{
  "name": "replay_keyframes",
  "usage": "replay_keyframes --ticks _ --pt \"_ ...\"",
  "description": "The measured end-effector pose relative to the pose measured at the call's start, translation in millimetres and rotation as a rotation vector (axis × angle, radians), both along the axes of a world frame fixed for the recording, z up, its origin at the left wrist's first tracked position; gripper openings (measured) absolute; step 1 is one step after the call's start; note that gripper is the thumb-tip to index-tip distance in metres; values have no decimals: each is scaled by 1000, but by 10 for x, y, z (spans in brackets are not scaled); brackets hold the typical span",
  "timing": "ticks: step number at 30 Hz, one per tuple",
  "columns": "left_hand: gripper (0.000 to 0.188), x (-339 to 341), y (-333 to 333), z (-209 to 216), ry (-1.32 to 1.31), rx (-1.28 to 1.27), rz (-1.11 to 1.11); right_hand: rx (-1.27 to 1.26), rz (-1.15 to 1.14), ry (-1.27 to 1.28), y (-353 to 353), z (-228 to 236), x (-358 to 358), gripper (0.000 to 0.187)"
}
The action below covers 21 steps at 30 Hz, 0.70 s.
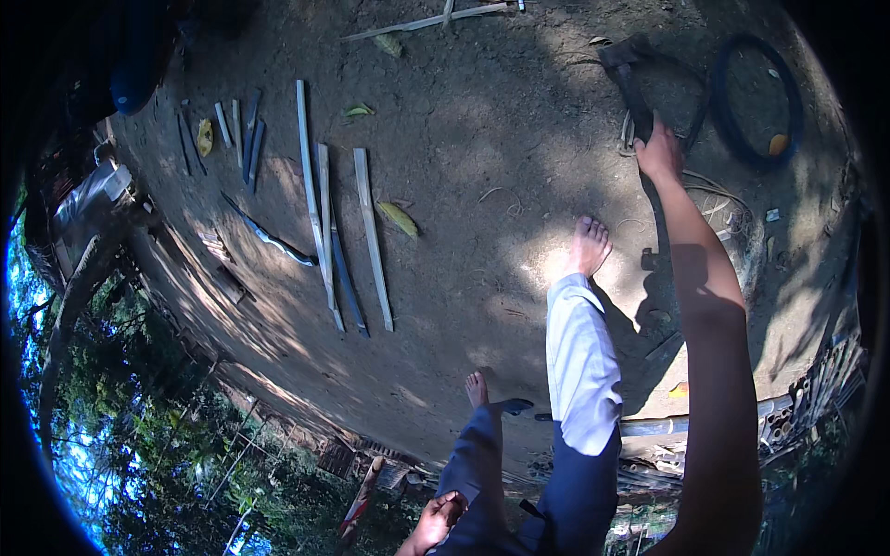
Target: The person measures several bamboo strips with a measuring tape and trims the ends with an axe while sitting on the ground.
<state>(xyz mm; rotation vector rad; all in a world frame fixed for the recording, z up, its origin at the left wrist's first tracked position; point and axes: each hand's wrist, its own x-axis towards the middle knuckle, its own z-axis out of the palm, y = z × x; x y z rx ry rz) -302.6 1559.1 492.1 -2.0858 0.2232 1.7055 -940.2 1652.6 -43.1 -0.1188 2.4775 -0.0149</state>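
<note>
My right hand (660,153) reaches out at the upper right, its fingers wrapped round the handle of a dark tool with a broad, axe-like head (627,54). The tool is low over the dirt ground or resting on it; which of the two, I cannot tell. My left hand (441,521) is near my thigh at the lower middle, its fingers curled in; what they hold, if anything, is hidden. Left of centre lie several split strips, among them a pale strip (373,236) and a dark strip (347,278). A long-bladed knife (269,238) lies beside them.
A black ring-shaped coil (719,102) lies right of the tool. My bare foot (586,248) is on the ground nearby. Shorter strips (253,153) lie at the upper left. Stacked bamboo poles (807,408) are at the lower right. Trees (139,398) stand at the lower left.
</note>
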Motion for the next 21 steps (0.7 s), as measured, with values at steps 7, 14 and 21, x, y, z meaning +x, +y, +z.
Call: replay_keyframes --ticks 7,14,21 --pt "21 -501 511 -59 77 -59 -121 20 38 45 -476 216 228 59" --pt "19 635 1004 358 188 -141 160 265 246 -284 -1129 1797 743 50" --pt "18 2323 969 331 394 -387 406 -426 -51 -373 -689 3545 3147 17"
